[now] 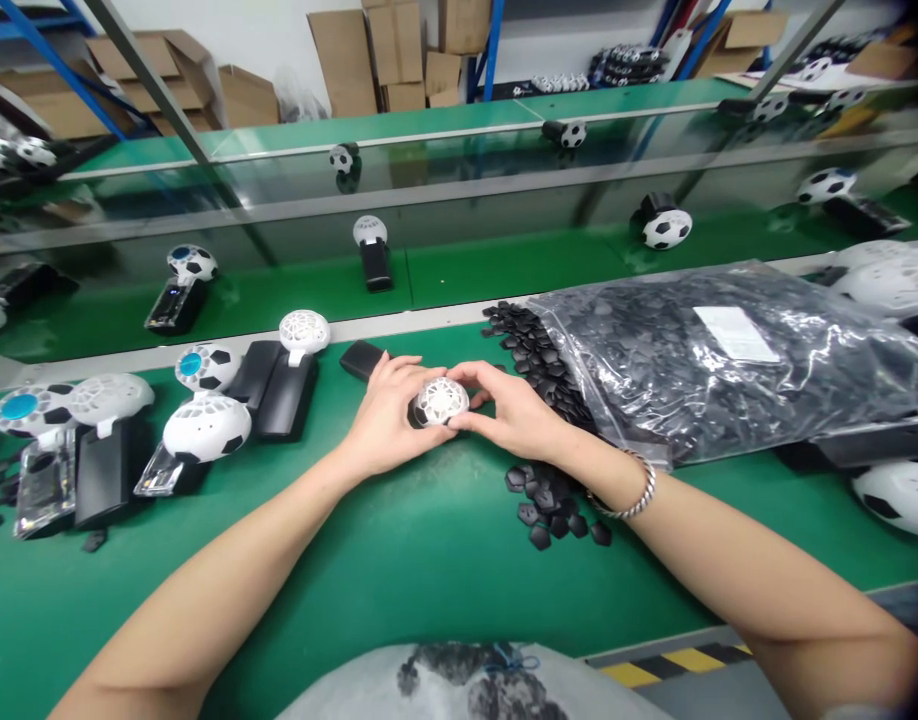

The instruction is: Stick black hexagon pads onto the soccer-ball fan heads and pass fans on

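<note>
A white football-shaped shell (442, 402) with an openwork top is held low over the green bench in front of me. My left hand (388, 412) is closed around its left side, thumb along the near edge. The fingertips and thumb of my right hand (508, 412) press against its right side; whether a small piece sits between them is hidden. A black handle-like block (361, 358) shows just behind my left fingers. Beside my right wrist lie loose black pentagon pieces (545, 500), and more spill from a clear plastic bag (729, 360) to the right.
Several football-topped devices (204, 425) with black or clear bodies stand at the left, near a white-topped one (305, 332). Beyond a metal rail, a green conveyor (489, 260) carries spaced-out units. Another football-patterned unit (901, 495) lies at far right. Cardboard boxes (395, 50) stand behind.
</note>
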Available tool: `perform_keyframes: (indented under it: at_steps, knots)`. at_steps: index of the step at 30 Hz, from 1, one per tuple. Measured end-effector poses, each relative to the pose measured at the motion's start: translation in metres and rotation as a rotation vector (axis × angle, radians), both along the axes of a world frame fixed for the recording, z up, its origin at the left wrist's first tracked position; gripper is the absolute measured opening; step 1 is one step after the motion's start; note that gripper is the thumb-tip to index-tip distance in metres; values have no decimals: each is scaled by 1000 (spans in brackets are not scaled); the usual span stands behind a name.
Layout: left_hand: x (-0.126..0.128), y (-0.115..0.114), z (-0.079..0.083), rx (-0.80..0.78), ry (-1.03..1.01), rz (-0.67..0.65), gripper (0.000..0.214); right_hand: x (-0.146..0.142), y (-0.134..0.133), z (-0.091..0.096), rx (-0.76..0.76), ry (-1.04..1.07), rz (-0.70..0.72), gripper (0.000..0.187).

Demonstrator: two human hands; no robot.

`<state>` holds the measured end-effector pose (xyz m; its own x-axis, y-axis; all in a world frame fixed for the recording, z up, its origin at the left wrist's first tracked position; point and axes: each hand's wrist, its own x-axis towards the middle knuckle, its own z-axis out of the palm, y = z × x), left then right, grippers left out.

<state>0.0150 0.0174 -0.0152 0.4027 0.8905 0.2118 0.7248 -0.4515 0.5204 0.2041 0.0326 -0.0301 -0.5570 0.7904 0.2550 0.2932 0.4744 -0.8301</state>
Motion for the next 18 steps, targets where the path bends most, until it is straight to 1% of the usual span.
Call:
perform_keyframes:
  at_steps: [2,4,6,7,9,10,11,13,15,18]
  knots:
    - [0,-1,-1,12,-15,1,57,-2,-2,1,28,-12,-27,38]
    - [-2,0,-2,22,-20,-12,57,-2,-2,3,20,-12,-36,37]
    - [-3,1,-3,18,-10,-50,59,0,4,6,3,-23,-44,28]
    - [-4,1,-4,15,-3,-67,61,2,8,8,19,-50,-74,21]
    - [-4,1,-5,23,7,-74,68,7,17,9,103,-165,-184,10]
    - [-4,1,-4,31,11,-65,70,10,20,9,159,-246,-238,10]
    - [-4,0,-4,34,14,-57,71,13,23,8,214,-337,-262,11]
    - [-5,0,-1,3,26,-73,68,15,26,6,293,-508,-228,14]
    - [-6,0,4,-85,42,-133,66,14,25,3,354,-641,-176,16]
    - [-8,0,10,-212,19,-210,66,8,20,1,434,-778,-180,18]
